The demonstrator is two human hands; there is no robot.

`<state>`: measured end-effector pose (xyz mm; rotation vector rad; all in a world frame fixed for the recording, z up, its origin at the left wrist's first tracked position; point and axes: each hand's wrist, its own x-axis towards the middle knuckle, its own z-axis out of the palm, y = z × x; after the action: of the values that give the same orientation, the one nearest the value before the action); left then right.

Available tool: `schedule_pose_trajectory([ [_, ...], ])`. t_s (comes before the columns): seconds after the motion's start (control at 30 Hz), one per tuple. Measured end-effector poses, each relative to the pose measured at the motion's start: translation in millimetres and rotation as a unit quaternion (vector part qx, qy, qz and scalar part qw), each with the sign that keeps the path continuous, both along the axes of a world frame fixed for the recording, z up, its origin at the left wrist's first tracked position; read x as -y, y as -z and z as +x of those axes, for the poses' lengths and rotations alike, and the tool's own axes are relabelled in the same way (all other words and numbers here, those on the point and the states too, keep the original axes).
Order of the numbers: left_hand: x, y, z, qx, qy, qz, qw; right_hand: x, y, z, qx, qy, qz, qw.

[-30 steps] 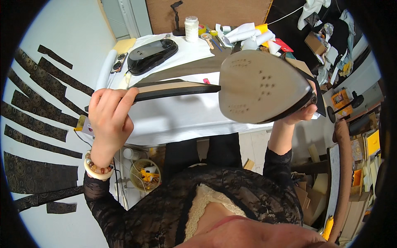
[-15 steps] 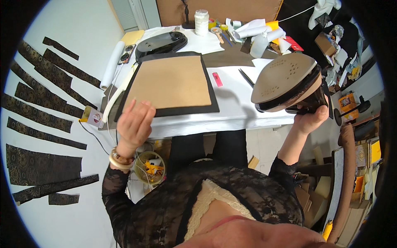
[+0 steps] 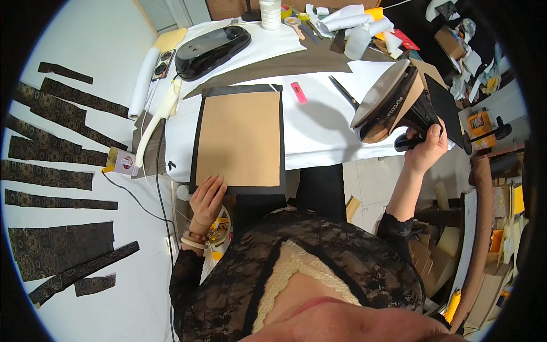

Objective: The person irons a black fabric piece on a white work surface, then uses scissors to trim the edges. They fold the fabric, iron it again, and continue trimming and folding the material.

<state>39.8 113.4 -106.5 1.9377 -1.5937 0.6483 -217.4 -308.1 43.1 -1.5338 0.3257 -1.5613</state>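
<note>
In my raised right hand (image 3: 428, 149), the fingers wrap the handle of a dark brown and black steam iron (image 3: 393, 105). The iron is held above the right of the table, its pale soleplate tilted up and facing left. My left hand (image 3: 208, 199) grips the near left corner of a tan sheet with a black backing (image 3: 241, 139); its fingers lie on top and the thumb is hidden. The sheet overhangs the table's front edge. A glossy black iron stand (image 3: 212, 51) sits behind it. Right of the sheet lies a pink piece (image 3: 298, 92).
White paper covers the table (image 3: 319, 142). Black scissors (image 3: 343, 91) lie near the iron. A clear spray bottle (image 3: 357, 43), a white jar (image 3: 270, 14) and paper rolls stand at the back. Several dark patterned strips (image 3: 62, 225) line the left side. Cords (image 3: 163, 194) hang by the table.
The backed tan sheet has slid toward me and turned straighter, my left hand now closed on its corner. The iron has tilted, turning its soleplate more to the left.
</note>
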Motion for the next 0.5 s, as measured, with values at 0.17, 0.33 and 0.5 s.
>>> schedule_pose_trajectory([
  [0.17,-9,10,-10,-0.077,-0.164,-0.007,0.983,-4,-4,33,-0.038,0.005,-0.008,0.999],
  [0.33,0,56,-56,-0.674,-0.25,-0.386,0.578,-6,-5,64,-0.018,-0.021,0.013,1.0],
  [0.5,19,42,-36,-0.779,-0.216,-0.415,0.418,1,-30,150,-0.086,-0.066,-0.015,0.994],
])
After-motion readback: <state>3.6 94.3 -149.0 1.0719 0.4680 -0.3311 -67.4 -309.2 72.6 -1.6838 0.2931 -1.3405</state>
